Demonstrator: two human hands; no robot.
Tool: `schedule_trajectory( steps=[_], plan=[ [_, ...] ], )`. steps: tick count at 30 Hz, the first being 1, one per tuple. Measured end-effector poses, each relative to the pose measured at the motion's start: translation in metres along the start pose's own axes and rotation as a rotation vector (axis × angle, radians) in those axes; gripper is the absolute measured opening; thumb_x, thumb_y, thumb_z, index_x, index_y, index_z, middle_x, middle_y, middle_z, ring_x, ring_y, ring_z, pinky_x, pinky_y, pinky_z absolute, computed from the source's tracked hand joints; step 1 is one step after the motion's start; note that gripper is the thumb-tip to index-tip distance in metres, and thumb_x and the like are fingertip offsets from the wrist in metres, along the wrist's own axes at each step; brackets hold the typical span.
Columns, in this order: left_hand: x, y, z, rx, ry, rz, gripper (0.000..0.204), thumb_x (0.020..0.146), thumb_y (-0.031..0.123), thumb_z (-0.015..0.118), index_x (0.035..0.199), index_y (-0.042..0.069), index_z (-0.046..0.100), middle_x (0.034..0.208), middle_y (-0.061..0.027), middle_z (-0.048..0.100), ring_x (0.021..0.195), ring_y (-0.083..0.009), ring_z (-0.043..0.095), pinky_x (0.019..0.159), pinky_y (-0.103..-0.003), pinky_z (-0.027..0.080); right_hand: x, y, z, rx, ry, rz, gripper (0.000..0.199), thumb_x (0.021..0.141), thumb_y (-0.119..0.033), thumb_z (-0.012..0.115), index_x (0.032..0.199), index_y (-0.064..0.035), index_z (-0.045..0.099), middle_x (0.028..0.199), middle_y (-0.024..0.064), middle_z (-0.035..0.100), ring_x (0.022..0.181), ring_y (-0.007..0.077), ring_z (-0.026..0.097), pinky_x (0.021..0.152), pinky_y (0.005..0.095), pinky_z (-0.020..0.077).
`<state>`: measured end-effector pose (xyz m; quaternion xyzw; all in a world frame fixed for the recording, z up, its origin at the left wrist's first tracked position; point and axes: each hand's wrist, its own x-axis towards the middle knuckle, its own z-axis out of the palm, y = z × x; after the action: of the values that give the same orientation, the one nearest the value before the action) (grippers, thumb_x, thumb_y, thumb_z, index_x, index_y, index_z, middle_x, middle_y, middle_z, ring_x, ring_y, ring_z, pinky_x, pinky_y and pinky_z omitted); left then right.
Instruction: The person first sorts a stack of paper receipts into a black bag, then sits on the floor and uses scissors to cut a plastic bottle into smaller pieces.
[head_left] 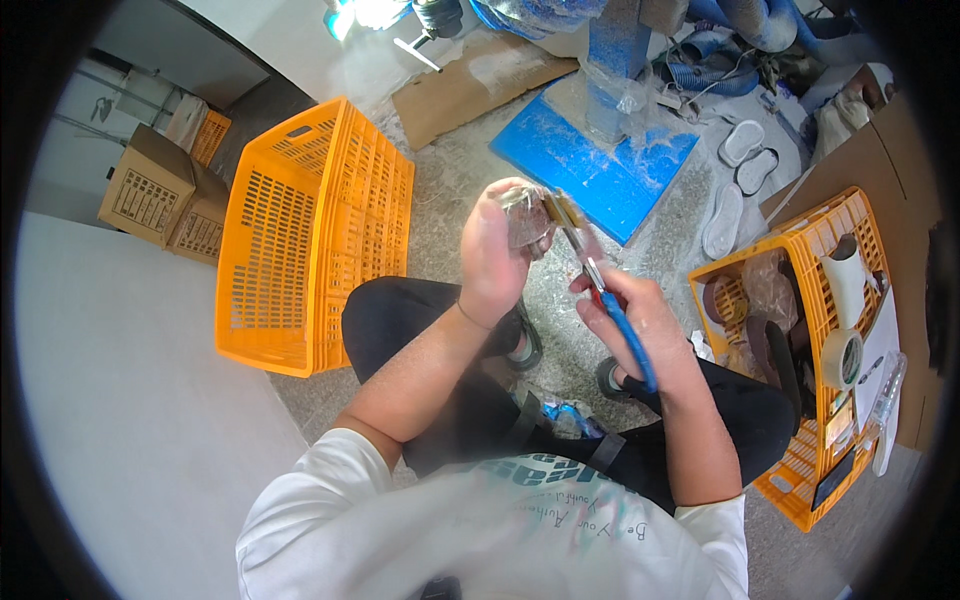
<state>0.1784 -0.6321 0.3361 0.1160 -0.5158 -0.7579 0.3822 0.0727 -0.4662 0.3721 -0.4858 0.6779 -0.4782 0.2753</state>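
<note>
Bright, even daylight fills the scene; glare blows out a patch at the top edge near the cardboard sheet; shadows stay soft and short; fisheye bending curves the orange crate; black vignette rings the frame; focus holds sharp centrally.

Hard to say what the small clear piece really is, since the left hand wraps most of it. The brush handle disappears inside the right hand. The stuff in the small orange crate is a jumble under crinkled plastic, and the cardboard boxes get smeared by the lens edge.
</note>
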Motion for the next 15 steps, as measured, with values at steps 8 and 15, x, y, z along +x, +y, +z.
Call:
schedule_trajectory(
  steps=[8, 15],
  plan=[
    [-0.007, -0.016, 0.000, -0.543, 0.024, -0.142, 0.068, 0.095, 0.061, 0.052, 0.129, 0.003, 0.059, 0.121, -0.0084, 0.064, 0.114, -0.0229, 0.057, 0.105, -0.040, 0.042, 0.001, 0.006, 0.029, -0.527, 0.334, -0.054, 0.041, 0.081, -0.011, 0.070, 0.119, -0.0060, 0.057, 0.095, 0.0164, 0.063, 0.083, 0.0385, 0.066, 0.069, 0.0474, 0.0538],
    [-0.004, -0.024, -0.004, -0.654, 0.203, -0.062, 0.050, 0.102, 0.053, 0.050, 0.116, 0.006, 0.063, 0.114, -0.0063, 0.063, 0.109, -0.0200, 0.055, 0.105, -0.035, 0.039, 0.001, 0.005, 0.037, -0.587, 0.326, -0.054, 0.046, 0.081, -0.013, 0.071, 0.124, -0.0037, 0.055, 0.096, 0.0163, 0.061, 0.087, 0.0361, 0.066, 0.066, 0.0460, 0.0542]
  ],
)
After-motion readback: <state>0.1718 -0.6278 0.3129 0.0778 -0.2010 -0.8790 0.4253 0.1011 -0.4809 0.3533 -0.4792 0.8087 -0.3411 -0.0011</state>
